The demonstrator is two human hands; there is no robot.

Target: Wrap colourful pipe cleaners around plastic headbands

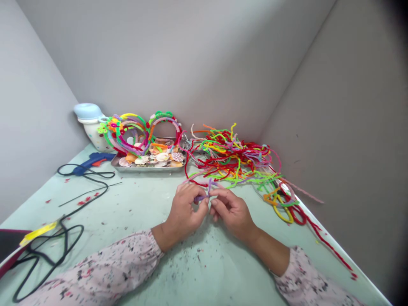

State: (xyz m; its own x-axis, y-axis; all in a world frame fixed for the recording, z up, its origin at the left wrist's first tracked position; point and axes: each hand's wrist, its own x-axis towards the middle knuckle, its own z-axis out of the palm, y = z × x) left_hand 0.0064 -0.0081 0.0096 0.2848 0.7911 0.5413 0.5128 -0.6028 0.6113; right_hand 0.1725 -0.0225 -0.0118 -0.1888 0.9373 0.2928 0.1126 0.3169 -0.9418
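Between my hands is a purple pipe cleaner (pixel 210 183), bent, with one end sticking up. My left hand (pixel 188 208) is closed around it, thumb and forefinger pinching the fuzzy stem. From the other side, the fingertips of my right hand (pixel 234 212) close on the same stem near the bend; the exact grip is partly hidden. Just beyond my hands lies a tangled heap of bright pipe cleaners (pixel 229 155) in red, green, yellow, orange and pink.
A metal tray (pixel 153 169) holds seashells (pixel 162 157), with pipe-cleaner-wrapped hoops (pixel 129 131) standing on it. At left are a blue glue gun (pixel 91 162), a looping black cord (pixel 103 193) and a white cup with blue lid (pixel 95 127). Grey walls enclose the table's back and right.
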